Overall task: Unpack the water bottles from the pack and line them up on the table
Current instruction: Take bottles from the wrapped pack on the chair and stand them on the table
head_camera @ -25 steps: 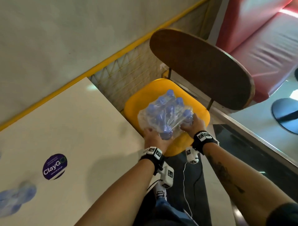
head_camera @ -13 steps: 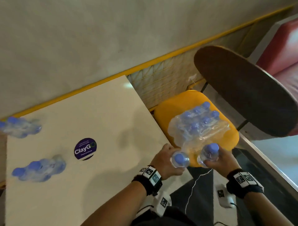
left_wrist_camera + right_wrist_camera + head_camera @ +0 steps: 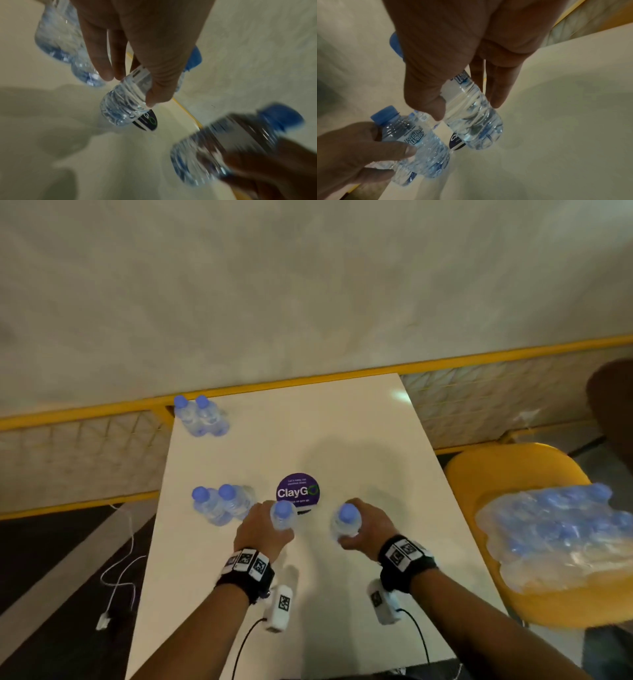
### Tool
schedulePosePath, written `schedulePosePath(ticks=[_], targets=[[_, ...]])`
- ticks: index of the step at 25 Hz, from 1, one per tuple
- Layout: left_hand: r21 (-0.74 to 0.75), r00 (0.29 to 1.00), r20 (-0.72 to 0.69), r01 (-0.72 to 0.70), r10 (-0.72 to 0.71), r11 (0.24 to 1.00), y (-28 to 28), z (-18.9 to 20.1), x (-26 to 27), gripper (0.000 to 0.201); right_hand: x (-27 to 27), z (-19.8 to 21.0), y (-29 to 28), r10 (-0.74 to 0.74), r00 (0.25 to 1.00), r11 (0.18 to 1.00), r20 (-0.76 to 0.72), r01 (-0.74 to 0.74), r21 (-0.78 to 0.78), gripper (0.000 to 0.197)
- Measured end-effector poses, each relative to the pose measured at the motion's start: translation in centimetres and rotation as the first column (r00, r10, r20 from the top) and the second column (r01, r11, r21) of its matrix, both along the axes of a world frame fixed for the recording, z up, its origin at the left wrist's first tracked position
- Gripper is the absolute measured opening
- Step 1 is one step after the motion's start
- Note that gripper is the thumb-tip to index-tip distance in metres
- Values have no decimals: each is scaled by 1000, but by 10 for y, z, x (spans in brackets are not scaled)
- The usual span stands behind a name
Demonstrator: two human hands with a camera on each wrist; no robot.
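Note:
My left hand (image 3: 265, 529) grips a small clear water bottle (image 3: 283, 515) with a blue cap, held upright above the white table (image 3: 342, 440). My right hand (image 3: 368, 527) grips a second bottle (image 3: 346, 520) beside it. The left wrist view shows the left bottle (image 3: 125, 104) just above the tabletop; the right wrist view shows the right bottle (image 3: 471, 115) likewise. Two bottles (image 3: 221, 503) stand left of my left hand, two more bottles (image 3: 202, 416) at the far left corner. The plastic-wrapped pack (image 3: 561, 535) lies on the yellow chair seat (image 3: 513, 467) at right.
A round purple ClayGo sticker (image 3: 298, 491) marks the table's middle, just beyond both hands. A yellow rail (image 3: 308, 380) and a pale wall back the table. A white cable (image 3: 116, 577) trails on the dark floor at left. A dark chair back (image 3: 613, 405) is at right.
Both hands pulled one bottle each out of the pack on the chair and carried them left over the table. The view swung from the chair to the table.

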State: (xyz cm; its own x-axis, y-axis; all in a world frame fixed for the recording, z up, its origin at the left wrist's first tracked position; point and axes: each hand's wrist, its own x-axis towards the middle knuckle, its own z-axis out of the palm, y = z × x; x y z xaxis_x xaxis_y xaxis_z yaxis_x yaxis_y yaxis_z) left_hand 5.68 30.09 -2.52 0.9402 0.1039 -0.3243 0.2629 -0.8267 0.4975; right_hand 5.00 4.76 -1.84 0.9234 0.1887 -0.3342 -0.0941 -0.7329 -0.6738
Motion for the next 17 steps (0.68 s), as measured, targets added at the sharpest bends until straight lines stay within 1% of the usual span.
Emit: schedulePosePath(ticks=[2, 5, 6, 8, 10, 12, 15, 16, 17], targets=[[70, 1000, 6, 4, -4, 998, 13, -1, 12, 35, 33, -8, 43, 48, 999, 998, 9, -48, -51, 55], [84, 1000, 19, -21, 19, 996, 18, -4, 30, 36, 67, -26, 79, 50, 999, 996, -17, -51, -74, 66], [62, 999, 24, -23, 22, 998, 18, -10, 37, 37, 76, -32, 87, 41, 999, 996, -14, -42, -78, 68], [29, 998, 25, -57, 56, 998, 16, -20, 46, 36, 89, -41, 98, 36, 999, 993, -1, -36, -111, 65], [-8, 992, 41, -116, 116, 993, 14, -26, 54, 30, 100, -51, 107, 42, 999, 988, 1, -41, -148, 61], [-65, 985, 42, -167, 170, 984, 10, -27, 60, 29, 110, -60, 112, 56, 998, 980, -14, -57, -190, 63], [-195, 955, 1, -289, 295, 937, 7, -25, 61, 31, 122, -82, 116, 84, 996, 973, -22, -87, -212, 62], [-221, 944, -12, -325, 331, 919, 6, -26, 60, 33, 124, -90, 115, 93, 995, 972, -23, -96, -213, 61], [-215, 940, -21, -336, 340, 917, 4, -26, 59, 32, 127, -100, 114, 105, 994, 970, -14, -105, -217, 60]])
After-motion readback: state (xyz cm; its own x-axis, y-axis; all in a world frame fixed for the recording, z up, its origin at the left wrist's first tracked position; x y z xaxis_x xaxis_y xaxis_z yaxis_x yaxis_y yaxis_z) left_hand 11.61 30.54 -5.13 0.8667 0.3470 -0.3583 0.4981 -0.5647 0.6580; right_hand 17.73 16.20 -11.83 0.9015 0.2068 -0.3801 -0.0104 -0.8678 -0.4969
